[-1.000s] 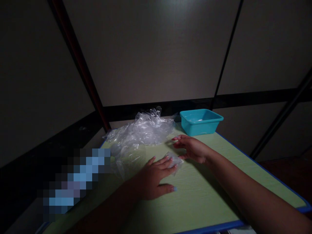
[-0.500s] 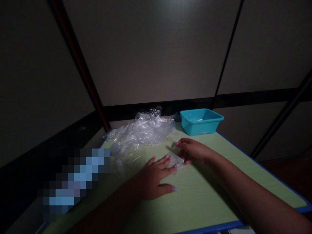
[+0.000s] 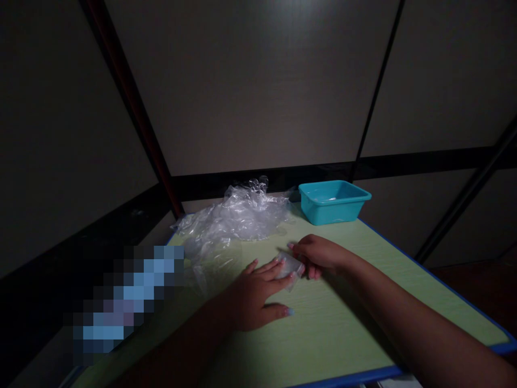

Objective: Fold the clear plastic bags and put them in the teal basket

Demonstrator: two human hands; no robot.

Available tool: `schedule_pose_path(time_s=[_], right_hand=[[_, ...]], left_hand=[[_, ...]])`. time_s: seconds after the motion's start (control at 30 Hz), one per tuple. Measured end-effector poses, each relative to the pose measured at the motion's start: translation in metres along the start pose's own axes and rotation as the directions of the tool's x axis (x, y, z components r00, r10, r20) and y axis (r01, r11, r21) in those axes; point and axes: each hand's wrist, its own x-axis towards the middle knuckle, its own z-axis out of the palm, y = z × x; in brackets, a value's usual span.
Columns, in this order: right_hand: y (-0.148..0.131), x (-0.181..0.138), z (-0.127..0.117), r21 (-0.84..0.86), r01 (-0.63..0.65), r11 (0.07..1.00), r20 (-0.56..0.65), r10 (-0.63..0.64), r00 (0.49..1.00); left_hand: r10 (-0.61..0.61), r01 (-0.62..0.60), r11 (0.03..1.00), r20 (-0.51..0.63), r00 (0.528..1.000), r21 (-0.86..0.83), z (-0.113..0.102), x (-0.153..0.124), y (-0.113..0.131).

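Note:
A small folded piece of clear plastic (image 3: 291,268) lies on the pale green table (image 3: 343,323) between my two hands. My left hand (image 3: 254,296) rests flat on the table, fingers stretched out, with its fingertips pressing the left part of the piece. My right hand (image 3: 317,254) has come in from the right and its fingers curl down onto the piece's right edge, touching it. Whether the fingers pinch the plastic is hard to tell in the dim light.
A heap of crumpled clear plastic bags (image 3: 234,218) lies at the table's back left. A teal plastic tub (image 3: 333,201) stands at the back right. The table has a blue edge (image 3: 347,377). Dark wall panels rise behind.
My right hand has moved down and left toward the small plastic piece and its fingers have curled onto it. My left hand has stayed in place.

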Motion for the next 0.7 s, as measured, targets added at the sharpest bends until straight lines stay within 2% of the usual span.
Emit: schedule_pose_path(time_s=[0.17, 0.33, 0.7], right_hand=[[-0.0046, -0.0048, 0.0033, -0.021, -0.013, 1.000, 0.026, 0.014, 1.000], [-0.0070, -0.0080, 0.0050, -0.091, -0.022, 0.996, 0.004, 0.023, 1.000], [-0.0019, -0.0056, 0.0015, -0.261, 0.087, 0.961, 0.003, -0.089, 0.996]], left_hand=[[0.001, -0.001, 1.000, 0.010, 1.000, 0.023, -0.0010, -0.0001, 0.0008], [0.006, -0.007, 0.999, 0.018, 1.000, 0.047, -0.0015, -0.0007, 0.0015], [0.018, -0.018, 1.000, -0.036, 0.999, -0.003, -0.0014, -0.0012, 0.0019]])
